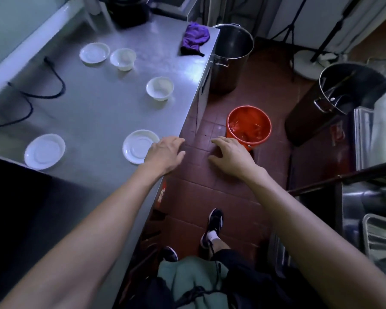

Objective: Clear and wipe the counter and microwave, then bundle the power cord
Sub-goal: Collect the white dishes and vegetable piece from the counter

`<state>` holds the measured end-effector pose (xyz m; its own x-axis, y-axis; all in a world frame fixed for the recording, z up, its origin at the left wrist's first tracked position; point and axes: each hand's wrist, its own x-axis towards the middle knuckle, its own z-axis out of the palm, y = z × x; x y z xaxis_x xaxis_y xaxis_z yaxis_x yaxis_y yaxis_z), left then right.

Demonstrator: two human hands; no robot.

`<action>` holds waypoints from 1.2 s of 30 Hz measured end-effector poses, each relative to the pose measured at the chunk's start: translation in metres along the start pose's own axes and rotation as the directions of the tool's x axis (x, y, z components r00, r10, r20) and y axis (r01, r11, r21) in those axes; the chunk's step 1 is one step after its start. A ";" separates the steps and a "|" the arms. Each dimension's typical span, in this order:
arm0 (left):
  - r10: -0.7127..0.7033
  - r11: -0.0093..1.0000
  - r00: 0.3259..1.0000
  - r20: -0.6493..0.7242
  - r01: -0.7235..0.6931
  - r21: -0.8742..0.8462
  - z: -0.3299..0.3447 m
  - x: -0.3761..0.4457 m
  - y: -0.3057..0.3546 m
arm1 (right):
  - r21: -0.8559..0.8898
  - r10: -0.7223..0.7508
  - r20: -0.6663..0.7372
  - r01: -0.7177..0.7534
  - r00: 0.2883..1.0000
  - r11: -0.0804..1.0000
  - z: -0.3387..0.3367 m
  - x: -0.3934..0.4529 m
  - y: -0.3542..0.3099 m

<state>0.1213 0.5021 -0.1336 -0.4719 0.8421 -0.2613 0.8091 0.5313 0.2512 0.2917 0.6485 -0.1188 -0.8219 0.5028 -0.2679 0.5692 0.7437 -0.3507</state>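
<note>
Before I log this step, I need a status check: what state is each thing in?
Left hand: open, over the counter edge, holding nothing.
Right hand: open, above the floor.
Near saucer: upright, empty, beside the left hand.
Two bowls: upright.
Purple cloth: crumpled at the counter corner.
Power cord: loose, unbundled.
Red bucket: upright on the floor.

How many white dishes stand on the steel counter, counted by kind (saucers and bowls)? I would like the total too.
Saucers: 3
Bowls: 2
Total: 5 white dishes on the counter
</note>
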 end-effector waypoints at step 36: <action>-0.424 0.898 0.900 0.100 0.432 -0.081 -0.028 0.298 -0.100 | -0.084 -0.241 0.239 0.267 0.941 0.960 -0.068 0.361 0.012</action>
<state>-0.1105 0.7026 -0.2106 -0.7328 0.5231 -0.4351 0.4944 0.8487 0.1877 0.0003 0.8694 -0.1587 -0.9048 0.1888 -0.3817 0.3250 0.8854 -0.3324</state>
